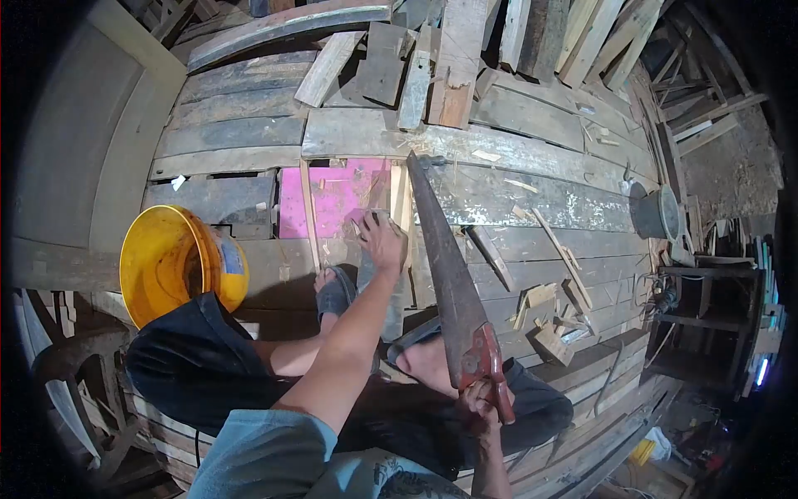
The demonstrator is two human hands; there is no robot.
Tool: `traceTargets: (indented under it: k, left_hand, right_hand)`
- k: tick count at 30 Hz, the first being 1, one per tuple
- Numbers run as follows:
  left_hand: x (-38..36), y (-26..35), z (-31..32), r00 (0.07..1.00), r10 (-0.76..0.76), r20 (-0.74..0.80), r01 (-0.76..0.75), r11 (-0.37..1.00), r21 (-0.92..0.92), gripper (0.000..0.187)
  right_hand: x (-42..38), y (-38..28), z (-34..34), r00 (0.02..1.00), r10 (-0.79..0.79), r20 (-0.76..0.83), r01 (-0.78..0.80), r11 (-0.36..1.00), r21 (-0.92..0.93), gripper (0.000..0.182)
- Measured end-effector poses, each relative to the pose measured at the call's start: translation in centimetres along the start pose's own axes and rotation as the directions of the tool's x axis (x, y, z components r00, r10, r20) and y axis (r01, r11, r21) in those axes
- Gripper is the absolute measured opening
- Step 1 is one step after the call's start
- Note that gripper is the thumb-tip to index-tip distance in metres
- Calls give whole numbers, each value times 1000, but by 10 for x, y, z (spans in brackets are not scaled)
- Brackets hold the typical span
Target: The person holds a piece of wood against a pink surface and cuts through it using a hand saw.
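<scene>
My right hand [480, 407] is closed around the red handle of a handsaw [449, 258]. Its long dark blade points away from me, the tip reaching the planks just right of a narrow pale wooden strip [401, 195]. My left hand [382, 239] has its fingers bent down at the strip's left side and appears to grip it; the fingertips are partly hidden. Under and left of that hand lies a pink board [337, 200], dusted with wood chips. Another thin strip [309, 216] crosses the pink board farther left.
A yellow bucket [229, 266] lies tilted at my left. Offcuts [549, 341] and a short dark block [490, 256] are scattered to the right. Lumber pieces [449, 66] lean at the back. A grey bucket [657, 212] and a dark shelf [706, 308] stand at far right.
</scene>
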State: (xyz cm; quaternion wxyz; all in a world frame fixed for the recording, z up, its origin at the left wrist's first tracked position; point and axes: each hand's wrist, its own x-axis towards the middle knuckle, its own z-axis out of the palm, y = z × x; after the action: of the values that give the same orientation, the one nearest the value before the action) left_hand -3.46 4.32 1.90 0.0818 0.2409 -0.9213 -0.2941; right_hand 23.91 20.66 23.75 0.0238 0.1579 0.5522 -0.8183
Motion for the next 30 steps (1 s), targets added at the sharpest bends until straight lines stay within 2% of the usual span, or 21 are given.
traceTargets:
  k: [8,11,14,17,20,21,22,24,25,26,28,30]
  left_hand:
    - [-1,3,-4,1000,14,-25,-14,1000,-6,38]
    - [-3,8,-14,999,-10,39,9,1000,9,35]
    - [-3,6,-8,999,19,-33,-20,999,-38,39]
    - [-2,3,1,998,10,-59,-11,1000,-11,38]
    - [1,6,-12,999,-2,43,3,999,-34,36]
    - [0,2,-3,1000,5,0,-5,998,-63,36]
    - [-1,3,-4,1000,9,-2,-9,999,-52,37]
    - [-1,6,-8,1000,15,-10,-15,999,-30,39]
    - [-2,7,-12,999,38,-12,-38,999,-24,42]
    - [-1,7,-12,999,36,-14,-37,999,-40,42]
    - [-1,5,-8,999,31,-14,-32,997,-72,42]
    - [-1,2,-4,999,29,-20,-30,999,-29,41]
  right_hand:
    - [-6,3,-7,1000,-6,8,6,1000,-15,17]
    - [-3,-3,0,999,-29,-21,29,999,14,18]
    - [2,-6,10,988,-151,-20,148,984,-103,17]
    - [-7,8,-9,985,-153,-77,128,958,-257,16]
    - [-6,-19,15,990,-110,-92,28,778,-627,29]
    - [0,-32,30,972,-221,72,200,635,-746,25]
    - [4,-32,42,946,-306,109,286,626,-726,19]
    - [2,-48,57,980,-117,161,198,609,-768,16]
    - [-4,-40,54,996,-40,82,87,676,-732,17]
    - [-4,-38,60,991,-100,85,130,647,-752,17]
    - [-9,-33,57,998,-65,27,63,655,-753,18]
    - [-12,-25,56,989,-149,1,108,707,-699,18]
